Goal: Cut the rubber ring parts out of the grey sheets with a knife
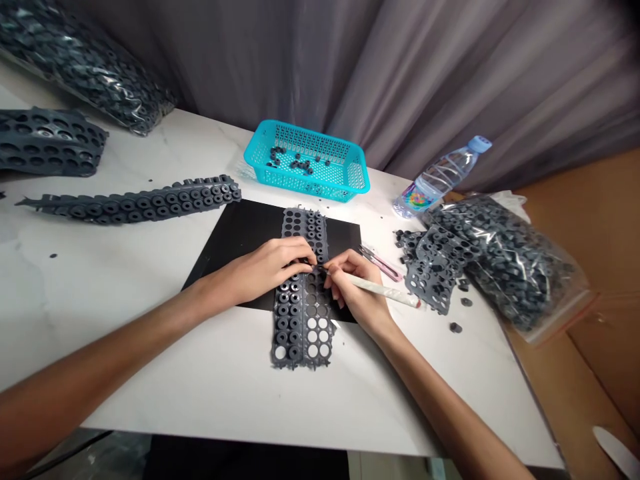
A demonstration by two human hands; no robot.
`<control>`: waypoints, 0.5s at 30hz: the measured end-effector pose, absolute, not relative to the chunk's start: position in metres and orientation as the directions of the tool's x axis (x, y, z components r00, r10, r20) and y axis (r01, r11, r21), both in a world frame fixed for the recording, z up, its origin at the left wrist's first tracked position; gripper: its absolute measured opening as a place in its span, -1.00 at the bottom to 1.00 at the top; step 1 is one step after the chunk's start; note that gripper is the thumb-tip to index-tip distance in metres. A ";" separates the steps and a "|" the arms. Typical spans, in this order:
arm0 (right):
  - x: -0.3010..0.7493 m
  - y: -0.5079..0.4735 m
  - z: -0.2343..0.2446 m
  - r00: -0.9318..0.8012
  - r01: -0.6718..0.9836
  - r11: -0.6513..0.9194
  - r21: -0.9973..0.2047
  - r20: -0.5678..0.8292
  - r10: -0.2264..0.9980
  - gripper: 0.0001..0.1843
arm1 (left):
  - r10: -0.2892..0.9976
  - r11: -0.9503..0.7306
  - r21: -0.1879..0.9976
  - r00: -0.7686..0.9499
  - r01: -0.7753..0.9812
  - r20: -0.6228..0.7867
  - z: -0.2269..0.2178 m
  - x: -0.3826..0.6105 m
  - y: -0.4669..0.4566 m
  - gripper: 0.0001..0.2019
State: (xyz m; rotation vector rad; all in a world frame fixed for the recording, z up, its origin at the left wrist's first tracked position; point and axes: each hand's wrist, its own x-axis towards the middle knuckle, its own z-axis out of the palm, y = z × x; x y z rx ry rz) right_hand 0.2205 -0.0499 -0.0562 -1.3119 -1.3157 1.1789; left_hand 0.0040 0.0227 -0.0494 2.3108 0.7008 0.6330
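My right hand [354,273] was clamped on the tool [383,288], at the strip [301,315]. My left hand [277,263] lay over the strip; whether it gripped, I could not tell. The strip overhung the mat's [245,230] near edge.

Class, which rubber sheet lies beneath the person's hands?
The middle sheet, across the black mat; the other sheets lie off to either side.
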 end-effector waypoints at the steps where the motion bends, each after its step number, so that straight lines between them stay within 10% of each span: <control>1: 0.221 -0.050 -0.056 -0.024 0.132 -0.025 -0.991 -0.029 0.999 -0.92 | 0.620 -0.655 0.688 0.744 0.314 0.251 -0.049 0.003 0.023 -0.85; 15: 0.220 -0.049 -0.058 -0.100 0.186 -0.028 -0.982 -0.047 0.994 -0.93 | 0.602 -0.681 0.668 0.749 0.301 0.276 -0.053 0.004 0.021 -0.82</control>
